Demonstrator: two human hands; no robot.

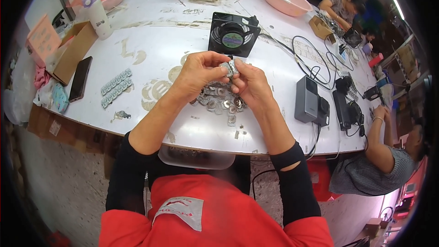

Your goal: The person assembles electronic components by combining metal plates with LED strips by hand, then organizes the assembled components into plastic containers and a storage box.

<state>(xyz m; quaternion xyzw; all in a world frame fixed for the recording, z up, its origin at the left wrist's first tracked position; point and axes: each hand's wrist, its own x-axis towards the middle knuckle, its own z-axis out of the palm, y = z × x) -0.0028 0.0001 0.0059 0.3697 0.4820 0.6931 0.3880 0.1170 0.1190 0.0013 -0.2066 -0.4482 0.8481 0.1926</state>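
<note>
Above the table, my left hand and my right hand meet with fingers pinched together. Between their fingertips are small silvery-grey parts, roughly square; whether these are separate or joined, I cannot tell. Right below my hands lies a loose pile of similar small parts, some with a round metallic centre, and one sits at its near edge. My fingers hide the back of the pile. To the left lie strips of small joined grey-green pieces.
A black square fan stands just beyond my hands. Right of them are a grey box-shaped device and looping black cables. A phone and cardboard box are left. A plastic tray is under the table edge. Co-workers sit right.
</note>
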